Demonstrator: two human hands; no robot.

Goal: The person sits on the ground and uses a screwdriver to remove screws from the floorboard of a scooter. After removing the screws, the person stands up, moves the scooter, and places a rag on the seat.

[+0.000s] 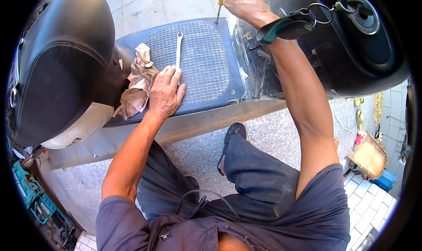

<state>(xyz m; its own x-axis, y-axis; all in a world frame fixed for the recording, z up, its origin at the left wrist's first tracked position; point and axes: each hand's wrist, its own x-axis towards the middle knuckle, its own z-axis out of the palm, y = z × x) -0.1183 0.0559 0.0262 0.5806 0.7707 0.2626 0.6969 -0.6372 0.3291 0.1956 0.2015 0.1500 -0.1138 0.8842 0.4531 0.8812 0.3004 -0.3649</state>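
My right hand (245, 5) is closed around the yellow handle of a screwdriver (219, 3). The shaft points down, its tip at the far right corner of a scooter's dark footboard (232, 82), near a fixing hole. My left hand (165, 90) lies flat on the near edge of the footboard's ribbed mat, fingers stretched out. A combination wrench (178, 51) lies on the mat, its lower end at my left fingertips and partly hidden. Against the left side of that hand is a crumpled brownish rag or paper (139, 82).
The black seat (66, 57) rises at left, the dark front panel (351, 62) at right. A key fob (288, 28) hangs on rings from the ignition (365, 16), overlapping my right wrist. Teal tool cases (46, 211) stand lower left. A woven basket (368, 150) and blue container (384, 180) are at right.
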